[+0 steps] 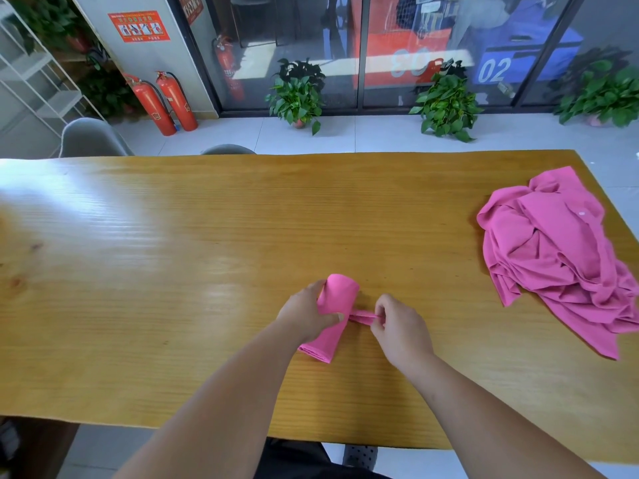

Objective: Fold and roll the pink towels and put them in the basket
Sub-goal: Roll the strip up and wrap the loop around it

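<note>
Just inside the near edge of the table, our left hand curls round the rolled towel, thumb across its front. Our right hand pinches a thin strip of that towel sticking out to the right. The roll lies slanted on the wood, which stretches wide to our left. By the table's right edge, well apart from the roll, sits a crumpled heap of pink towels. Past the far edge stand a grey chair, two fire extinguishers and potted plants. Behind the glass we read "02"; the writing on the red poster is too small.
</note>
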